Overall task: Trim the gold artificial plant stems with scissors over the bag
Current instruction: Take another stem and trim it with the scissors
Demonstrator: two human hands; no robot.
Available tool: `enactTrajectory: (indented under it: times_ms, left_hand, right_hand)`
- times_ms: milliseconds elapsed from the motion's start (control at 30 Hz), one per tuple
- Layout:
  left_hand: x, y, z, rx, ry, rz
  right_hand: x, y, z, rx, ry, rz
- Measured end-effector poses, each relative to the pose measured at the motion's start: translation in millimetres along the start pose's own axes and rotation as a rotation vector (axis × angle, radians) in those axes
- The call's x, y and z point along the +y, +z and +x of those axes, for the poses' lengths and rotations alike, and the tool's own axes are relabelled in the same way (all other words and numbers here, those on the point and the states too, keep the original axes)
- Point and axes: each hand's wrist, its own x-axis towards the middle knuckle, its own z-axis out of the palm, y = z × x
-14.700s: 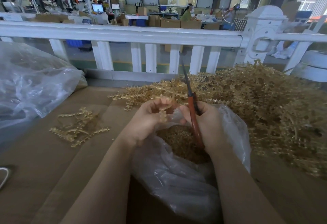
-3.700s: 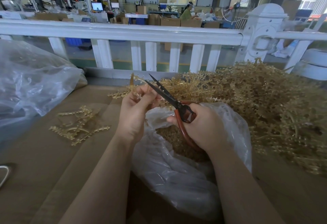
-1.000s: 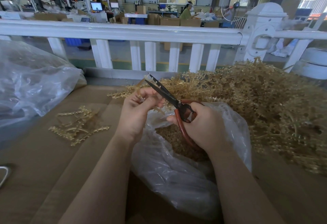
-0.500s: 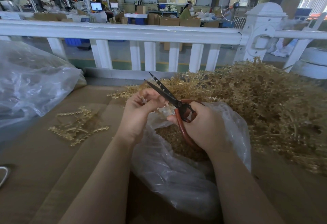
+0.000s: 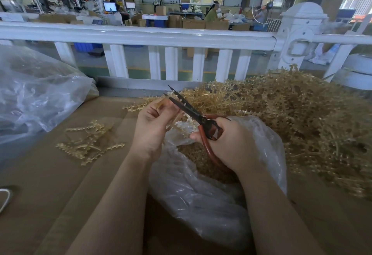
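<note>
Left hand (image 5: 150,127) pinches a gold plant stem (image 5: 164,103) between its curled fingers and thumb, holding it above the open mouth of the clear plastic bag (image 5: 267,150). Right hand (image 5: 229,144) grips the red handles of the scissors (image 5: 193,112), fingers curled through the loops, with the dark blades parted and angled up and to the left so that they straddle the stem just beside the left fingertips. A pale spiked piece of the stem shows under the blades, close to the bag's rim. Inside the bag lies a heap of small gold trimmings (image 5: 193,154), partly hidden by the right wrist. Behind and to the right of the bag, a large tangled pile of gold artificial stems (image 5: 291,121) covers the brown cardboard work surface (image 5: 40,184), touching the bag's far side. A small loose cluster of gold stems (image 5: 88,142) rests on the cardboard to the left of the left forearm, well apart from the big pile. Farther left sits a second, bulging clear plastic bag (image 5: 36,95). A white railing (image 5: 141,37) runs across behind the surface, with a workshop of cartons and benches beyond it.
</note>
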Motion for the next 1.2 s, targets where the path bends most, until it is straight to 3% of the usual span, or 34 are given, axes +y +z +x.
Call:
enactTrajectory:
  times_ms: [567,700,900,1200]
  left_hand:
    - [0.7,3.5,-3.4,-0.037,-0.016,0.111]
    - [1.9,3.0,-3.0,0.016,-0.012,0.038]
    - [1.5,3.7,-3.4,0.082,0.033,0.139]
    - [2.8,6.1,-4.3,0.029,0.037,0.173]
  right_hand:
    - [1.6,1.3,-0.6,-0.016,0.073,-0.122]
    - [2.2,2.7,-0.4,-0.001,0.061,-0.140]
    - [0.9,2.4,-0.9,0.001,0.047,-0.145]
    - [-2.8,1.7,-2.3,0.032,0.042,-0.113]
